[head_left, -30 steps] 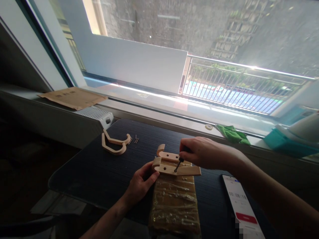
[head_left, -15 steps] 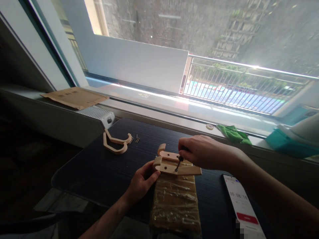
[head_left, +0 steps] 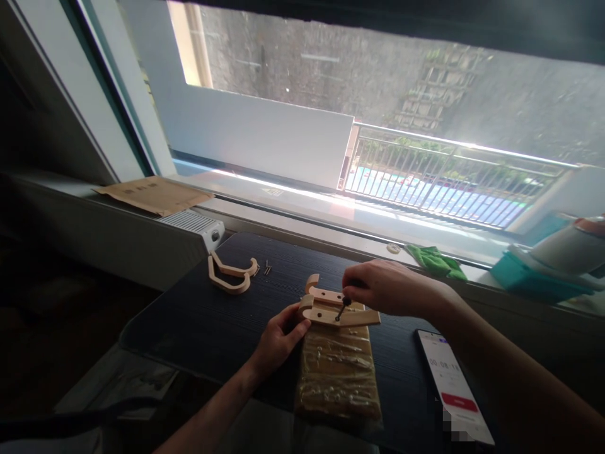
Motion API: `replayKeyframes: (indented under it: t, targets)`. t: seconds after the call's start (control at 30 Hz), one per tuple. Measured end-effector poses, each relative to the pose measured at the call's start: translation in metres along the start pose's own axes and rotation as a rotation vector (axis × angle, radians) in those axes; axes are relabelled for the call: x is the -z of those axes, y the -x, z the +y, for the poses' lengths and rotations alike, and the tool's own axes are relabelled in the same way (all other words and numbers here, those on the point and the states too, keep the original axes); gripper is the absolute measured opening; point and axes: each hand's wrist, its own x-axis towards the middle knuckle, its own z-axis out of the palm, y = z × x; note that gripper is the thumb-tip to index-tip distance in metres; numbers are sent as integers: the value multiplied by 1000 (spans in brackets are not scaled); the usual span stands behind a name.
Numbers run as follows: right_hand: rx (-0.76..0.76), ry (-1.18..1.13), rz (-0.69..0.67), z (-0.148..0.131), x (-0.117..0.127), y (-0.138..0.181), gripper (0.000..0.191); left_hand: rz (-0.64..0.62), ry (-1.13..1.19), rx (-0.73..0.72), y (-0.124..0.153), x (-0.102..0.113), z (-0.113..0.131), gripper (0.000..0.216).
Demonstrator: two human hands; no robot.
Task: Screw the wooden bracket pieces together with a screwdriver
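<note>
On a dark table (head_left: 198, 321) lies a pale wooden piece (head_left: 338, 309) made of two hooked slats. My left hand (head_left: 276, 340) grips its curled left end, fingers closed round it. My right hand (head_left: 385, 289) is closed on a small dark screwdriver (head_left: 341, 308) whose tip rests on the near slat. The wooden piece sits on the far end of a plastic-wrapped brown pack (head_left: 336, 372).
Two more curved wooden parts (head_left: 229, 274) and a few small screws (head_left: 267, 269) lie at the table's far left. A phone (head_left: 451, 386) showing a timer lies at the right. On the window sill are a green cloth (head_left: 432, 260), a teal container (head_left: 529, 274) and cardboard (head_left: 154, 194).
The view has tilted up and shifted a little, so everything sits slightly further right in the picture. Both hands keep the same hold on the wooden piece and the screwdriver.
</note>
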Motion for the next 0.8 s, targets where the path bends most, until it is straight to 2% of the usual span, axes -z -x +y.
replayKeyframes:
  t: [0.23,0.37,0.8]
  targets:
    - [-60,34,89,-8,-17,-5,24,0,-6,-21,0,-1,-1,28]
    - [-108,50,150,-1,-25,-10,26,-10,13,-3,-2,0,-3,30]
    - [-102,32,214,18,-32,-19,22,-5,-7,59,-3,0,-4,28]
